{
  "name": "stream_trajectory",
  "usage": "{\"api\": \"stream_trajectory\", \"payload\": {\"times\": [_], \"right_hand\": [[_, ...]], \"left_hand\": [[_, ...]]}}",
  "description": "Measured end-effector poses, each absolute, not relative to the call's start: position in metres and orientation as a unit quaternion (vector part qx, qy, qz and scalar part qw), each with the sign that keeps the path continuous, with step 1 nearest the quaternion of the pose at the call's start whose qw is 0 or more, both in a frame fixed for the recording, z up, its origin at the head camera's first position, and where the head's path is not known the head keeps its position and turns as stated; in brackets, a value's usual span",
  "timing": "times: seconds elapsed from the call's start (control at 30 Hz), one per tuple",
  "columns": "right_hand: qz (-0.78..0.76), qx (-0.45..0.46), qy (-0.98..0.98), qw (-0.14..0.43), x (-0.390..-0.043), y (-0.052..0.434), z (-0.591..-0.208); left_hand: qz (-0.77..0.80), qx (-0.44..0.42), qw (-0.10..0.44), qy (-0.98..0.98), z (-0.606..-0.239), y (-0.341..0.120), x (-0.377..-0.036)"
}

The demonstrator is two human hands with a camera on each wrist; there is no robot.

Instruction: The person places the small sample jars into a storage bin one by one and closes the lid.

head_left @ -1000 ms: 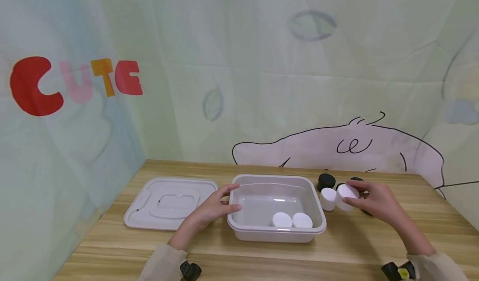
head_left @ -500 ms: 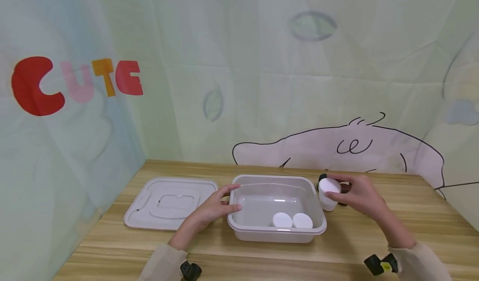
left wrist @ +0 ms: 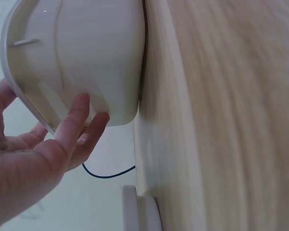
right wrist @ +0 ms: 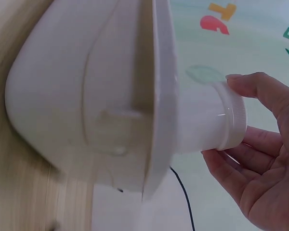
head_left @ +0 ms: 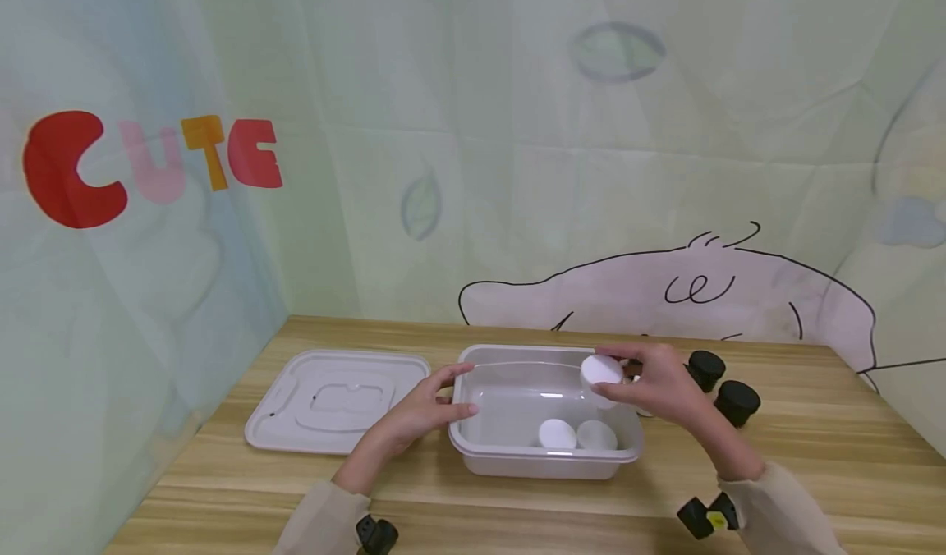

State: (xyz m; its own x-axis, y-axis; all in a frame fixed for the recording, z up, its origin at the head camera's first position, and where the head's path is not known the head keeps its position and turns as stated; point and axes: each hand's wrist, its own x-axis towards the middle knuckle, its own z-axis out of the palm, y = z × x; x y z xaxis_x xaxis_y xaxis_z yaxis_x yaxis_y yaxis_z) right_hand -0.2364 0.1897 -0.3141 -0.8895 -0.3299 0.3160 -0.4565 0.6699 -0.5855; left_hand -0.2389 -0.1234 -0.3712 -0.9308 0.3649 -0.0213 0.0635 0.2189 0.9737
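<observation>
I'd call this a little staged corner; whether in a home or a studio, I can't tell. Creased, printed cloth (head_left: 510,169) rises beyond the wood-grain table (head_left: 532,512). Twelve being straight ahead, bright letters (head_left: 212,153) spell CUTE at ten o'clock and a cartoon figure (head_left: 643,300) shows low at one. A small black device (head_left: 377,536) sits at each wrist (head_left: 353,479).

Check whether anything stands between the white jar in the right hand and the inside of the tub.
Nothing visible does: the right hand holds the white jar over the open tub. Two other white jars, inside toward the front right, could obstruct only there.
</observation>
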Motion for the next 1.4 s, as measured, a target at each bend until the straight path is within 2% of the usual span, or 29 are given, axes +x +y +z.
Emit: {"api": "stream_trajectory", "payload": {"times": [0.83, 1.4], "right_hand": [[0.359, 0.355, -0.863, 0.002, -0.247, 0.111, -0.341], [0.281, 0.365, -0.887, -0.034, -0.247, 0.097, -0.358]], "left_hand": [[0.612, 0.143, 0.128, 0.767, -0.373, -0.125, -0.241], [0.612, 0.145, 0.128, 0.767, -0.374, -0.124, -0.241]]}}
